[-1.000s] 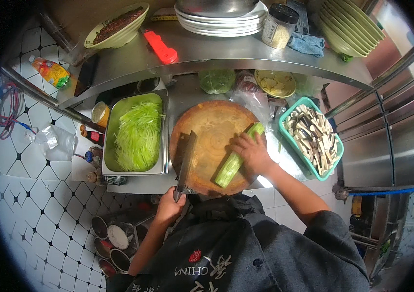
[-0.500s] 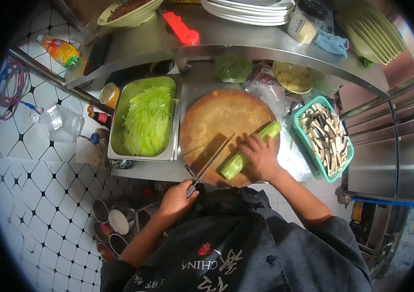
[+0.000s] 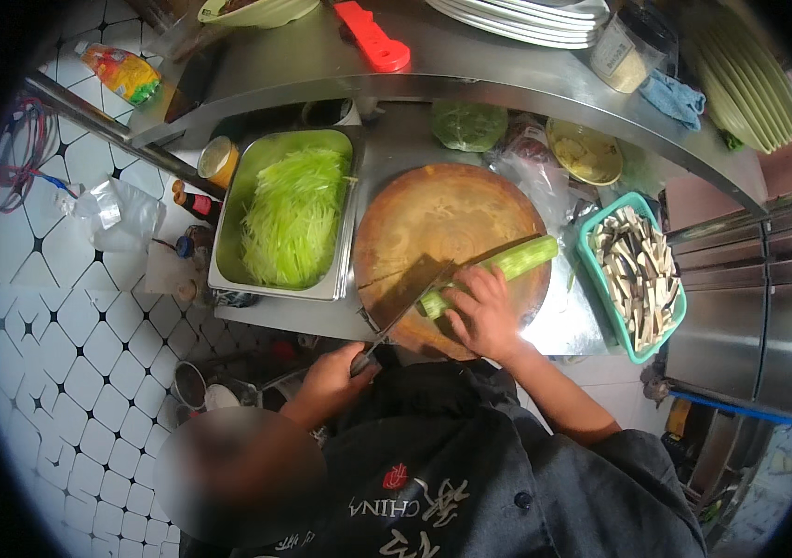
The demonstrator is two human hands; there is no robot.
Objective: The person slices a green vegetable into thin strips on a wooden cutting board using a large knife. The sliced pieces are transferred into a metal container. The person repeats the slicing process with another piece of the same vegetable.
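A kitchen knife point(image 3: 403, 313) is gripped by its dark handle in my left hand point(image 3: 332, 376). Its blade shows nearly edge-on, slanting across the round wooden chopping board point(image 3: 424, 206) at the near-left end of a long, peeled, pale-green vegetable point(image 3: 524, 258). Whether the edge touches the vegetable, I cannot tell. My right hand point(image 3: 483, 310) is bent over that vegetable near the same end, holding it against the board. Left of the board stands a steel tray point(image 3: 347, 237) heaped with pale-green shreds point(image 3: 293, 219).
A turquoise basket point(image 3: 591, 263) of cut eggplant strips point(image 3: 636, 270) stands right of the board. Behind lie a cabbage-like green vegetable point(image 3: 468, 126) and a yellow bowl point(image 3: 608, 172). A steel shelf point(image 3: 321, 79) overhangs the back, carrying white plates point(image 3: 526, 28) and a red-handled tool point(image 3: 374, 39).
The vegetable has shifted and turned flatter on the board. My right hand has slid toward its near-left end. Knife and vegetable end are now together; a gap lay between them before.
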